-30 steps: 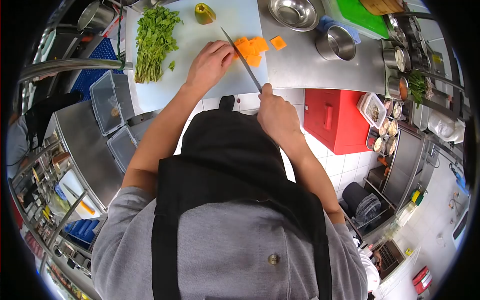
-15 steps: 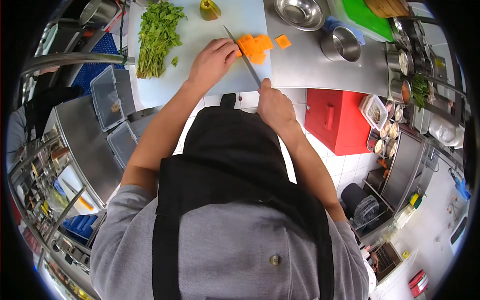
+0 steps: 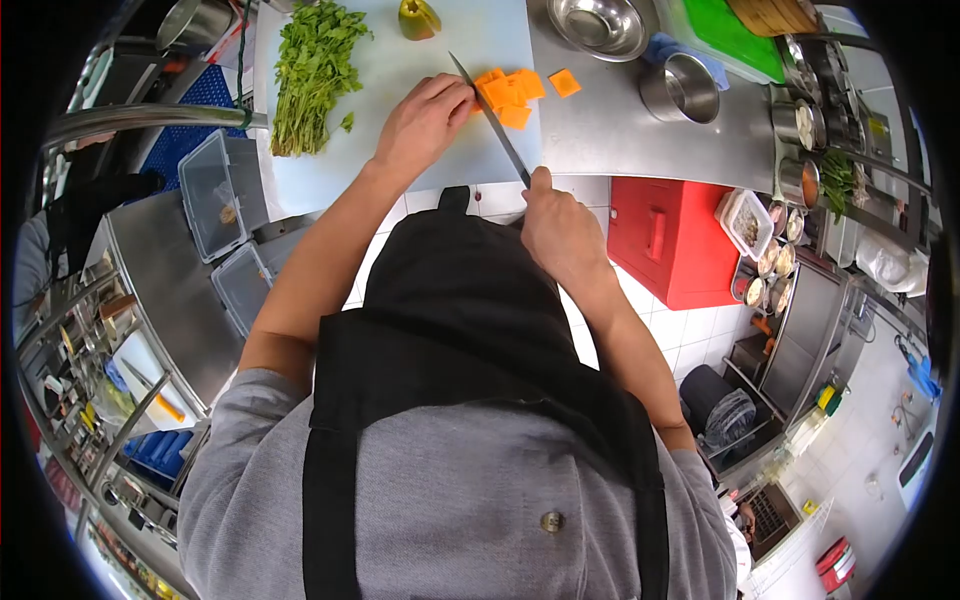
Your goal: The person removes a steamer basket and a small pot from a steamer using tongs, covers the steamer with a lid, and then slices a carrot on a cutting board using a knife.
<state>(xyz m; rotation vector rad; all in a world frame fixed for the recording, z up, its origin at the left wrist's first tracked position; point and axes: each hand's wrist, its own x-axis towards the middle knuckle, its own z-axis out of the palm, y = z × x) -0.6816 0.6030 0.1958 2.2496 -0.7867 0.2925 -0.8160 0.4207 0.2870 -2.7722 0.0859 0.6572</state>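
My right hand (image 3: 562, 225) is closed round the handle of a long knife (image 3: 497, 128), whose blade slants up and left over the cutting board (image 3: 400, 95). Against the blade's left side my left hand (image 3: 425, 118) has its fingers curled and pressed together over a piece of orange food, mostly hidden. Thin orange slices (image 3: 512, 92) lie to the right of the blade, and a single orange slice (image 3: 564, 82) rests apart on the steel counter. Leafy green herbs (image 3: 318, 80) are at the board's left, and a cut green pepper-like piece (image 3: 418, 18) is at its top.
A steel bowl (image 3: 598, 25) and a steel pot (image 3: 680, 88) stand on the counter (image 3: 625, 140), beside a blue cloth (image 3: 690, 52). A red cabinet (image 3: 670, 240) is below the counter. Another person's dark sleeve (image 3: 105, 195) shows at far left.
The view has shifted slightly. Compared with half a second ago, my right hand and the knife handle are a little lower and further right. My left hand stays at the orange food.
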